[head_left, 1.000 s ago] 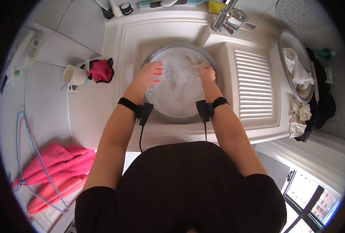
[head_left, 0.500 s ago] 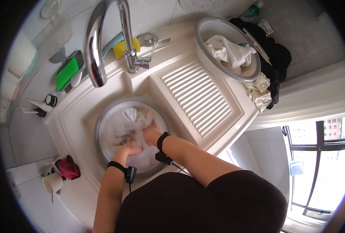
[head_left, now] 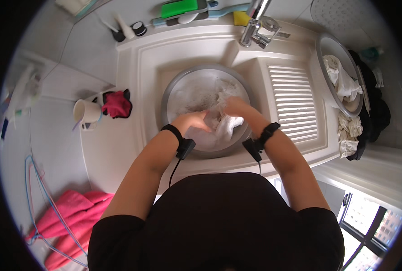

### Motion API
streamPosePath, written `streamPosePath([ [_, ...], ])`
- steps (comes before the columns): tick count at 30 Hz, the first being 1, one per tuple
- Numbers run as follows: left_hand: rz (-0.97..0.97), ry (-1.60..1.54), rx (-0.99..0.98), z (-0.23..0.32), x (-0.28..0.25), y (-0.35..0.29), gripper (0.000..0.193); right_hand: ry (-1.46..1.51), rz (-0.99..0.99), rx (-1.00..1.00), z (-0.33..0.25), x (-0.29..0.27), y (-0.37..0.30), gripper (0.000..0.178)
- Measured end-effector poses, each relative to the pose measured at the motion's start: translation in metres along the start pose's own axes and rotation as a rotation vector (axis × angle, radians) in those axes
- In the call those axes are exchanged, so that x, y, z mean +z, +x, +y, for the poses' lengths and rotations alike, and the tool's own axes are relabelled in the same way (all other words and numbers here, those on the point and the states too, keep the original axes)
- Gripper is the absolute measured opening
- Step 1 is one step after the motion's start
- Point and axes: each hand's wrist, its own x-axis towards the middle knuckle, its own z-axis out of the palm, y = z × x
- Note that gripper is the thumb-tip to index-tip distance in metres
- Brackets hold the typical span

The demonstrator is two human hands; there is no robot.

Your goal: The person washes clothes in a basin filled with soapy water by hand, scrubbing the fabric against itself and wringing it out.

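Note:
A round basin with a grey rim sits in the sink, filled with sudsy water. Both of my hands are in it. My right hand is closed at the right side of the foam, its fingertips hidden, on a wet white cloth that bulges out of the suds beneath it. My left hand lies low at the left, thumb showing near the cloth's edge. Foam and water cover most of its fingers, so its grip cannot be made out. A black strap with a small device circles each wrist.
Right of the basin is a ribbed washboard, with a second basin of white cloths beyond. The faucet stands behind. A mug and a red cloth lie on the left ledge. Pink fabric is at lower left.
The view has turned and shifted, so the basin appears further right and higher. White cloth now bulges above the suds by my right hand. Both hands remain in the basin.

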Motion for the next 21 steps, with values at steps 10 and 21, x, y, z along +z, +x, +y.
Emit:
streamPosePath([
  [10, 0.183, -0.373, 0.288, 0.014, 0.01, -0.05, 0.097, 1.212, 0.343, 0.0, -0.048, -0.089, -0.086, 0.031],
  [21, 0.529, -1.33, 0.477, 0.04, -0.046, -0.127, 0.047, 1.901, 0.246, 0.017, -0.037, -0.118, -0.088, 0.035],
])
